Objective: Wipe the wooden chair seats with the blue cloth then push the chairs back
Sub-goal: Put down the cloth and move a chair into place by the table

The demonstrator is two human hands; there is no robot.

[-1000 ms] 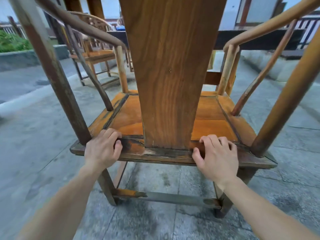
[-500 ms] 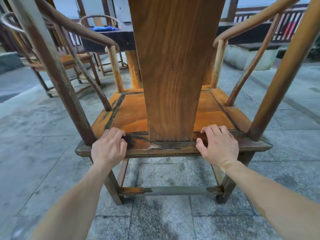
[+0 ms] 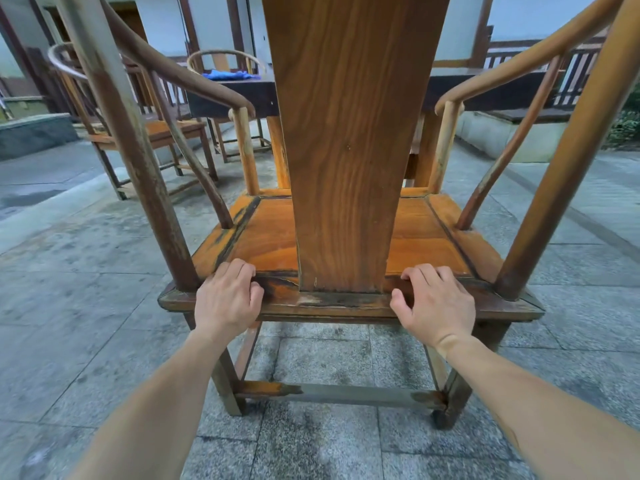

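Pushing stage, wiping seemingly done.
Left hand (image 3: 227,299) and right hand (image 3: 437,304) curled over rear seat rail of centre chair (image 3: 346,133), facing table (image 3: 242,93). Blue cloth (image 3: 225,75) parked on tabletop, upper left. Seat not yet tucked under; another chair (image 3: 145,133) at left apparently waiting.

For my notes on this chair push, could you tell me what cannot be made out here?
Head view only:
- Chair top rail: cut off by the upper edge.
- Seat middle: hidden behind the back splat.
- Cloth on the table: too small to show folds.
- Left hand and right hand fingertips: curled out of sight.
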